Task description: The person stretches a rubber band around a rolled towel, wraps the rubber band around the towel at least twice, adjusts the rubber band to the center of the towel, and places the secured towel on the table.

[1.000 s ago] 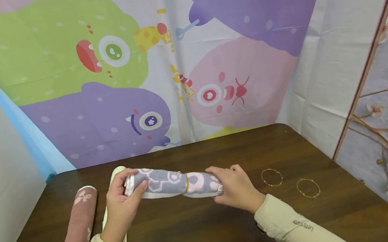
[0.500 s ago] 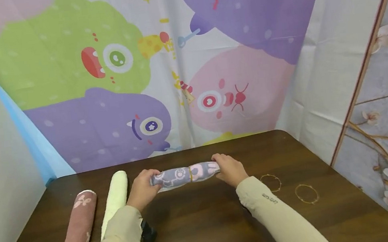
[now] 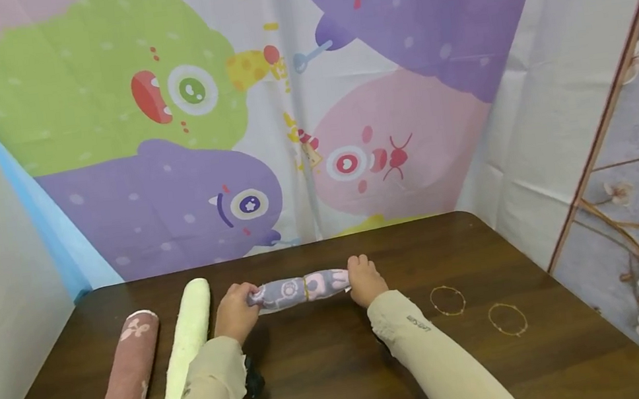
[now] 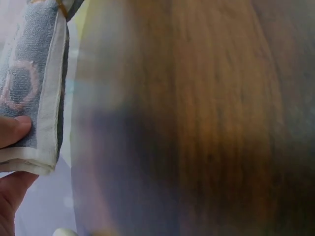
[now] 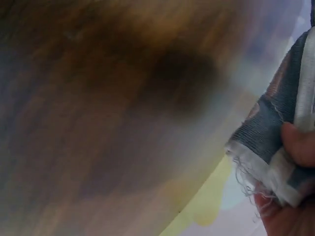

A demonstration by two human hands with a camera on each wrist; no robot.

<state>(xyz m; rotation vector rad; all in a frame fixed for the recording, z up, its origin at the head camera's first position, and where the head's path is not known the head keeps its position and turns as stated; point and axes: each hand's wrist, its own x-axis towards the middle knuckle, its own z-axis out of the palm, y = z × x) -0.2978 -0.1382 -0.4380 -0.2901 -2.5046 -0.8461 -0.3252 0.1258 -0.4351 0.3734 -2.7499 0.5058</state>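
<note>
Stretched between both hands is a rolled grey towel (image 3: pixel 285 291) with pink patterns and white edging, bound at its middle by a thin golden band (image 3: pixel 306 289). My left hand (image 3: pixel 236 313) grips its left end; in the left wrist view the thumb presses the grey cloth (image 4: pixel 42 83) and fingers lie below. The right end is held by my right hand (image 3: pixel 366 280). Frayed white threads hang from that end of the towel (image 5: pixel 275 132) in the right wrist view. Whether the roll touches the table cannot be told.
A brown rolled towel (image 3: pixel 125 383) and a pale yellow rolled towel (image 3: pixel 189 335) lie at the left of the dark wooden table (image 3: pixel 330 384). Two thin golden rings (image 3: pixel 448 301) lie on the right side. A cartoon-printed curtain (image 3: pixel 296 109) hangs behind the table.
The grey towel has moved away from the body, towards the table's far side, and turned nearly level. Over the last half second it shifted slightly left. Both hands keep hold of it.
</note>
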